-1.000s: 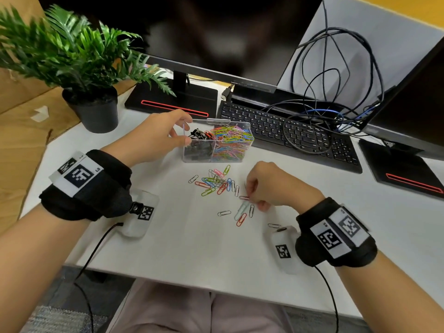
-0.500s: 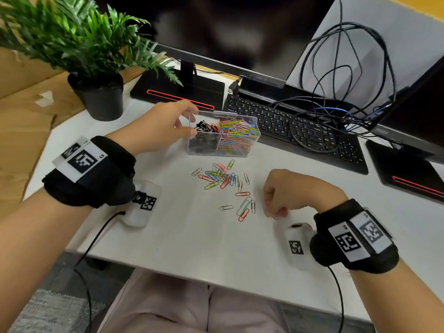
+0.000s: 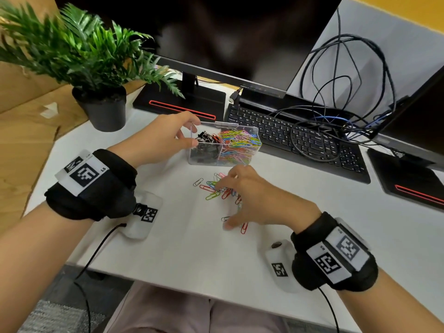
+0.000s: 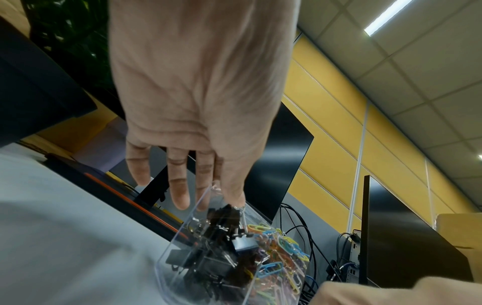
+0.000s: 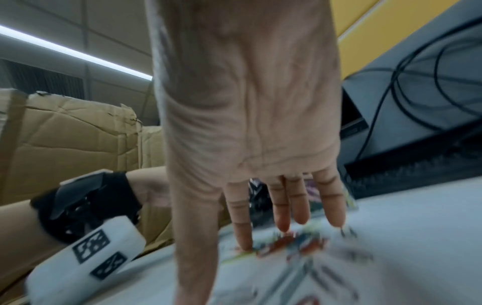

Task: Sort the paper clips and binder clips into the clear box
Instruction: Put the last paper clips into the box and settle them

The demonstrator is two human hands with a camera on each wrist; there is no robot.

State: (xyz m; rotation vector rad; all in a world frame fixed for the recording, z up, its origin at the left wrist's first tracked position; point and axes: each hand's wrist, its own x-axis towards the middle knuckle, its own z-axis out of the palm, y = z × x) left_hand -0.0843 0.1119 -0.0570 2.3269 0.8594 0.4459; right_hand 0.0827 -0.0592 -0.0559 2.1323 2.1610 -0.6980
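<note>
One clear box is pinched at its near-left rim by the left hand: binder clips in one half, paper clips in the other. The right hand is spread flat over a dozen-ish loose clips on the bench. "LS" is readable on the left wristband.

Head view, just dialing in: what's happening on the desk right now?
A person is sorting clips into a clear box with two compartments: black binder clips on the left, coloured paper clips on the right. The left hand pinches the box's left wall. The right hand, fingers spread, is down over the loose paper clips on the white desk.
</note>
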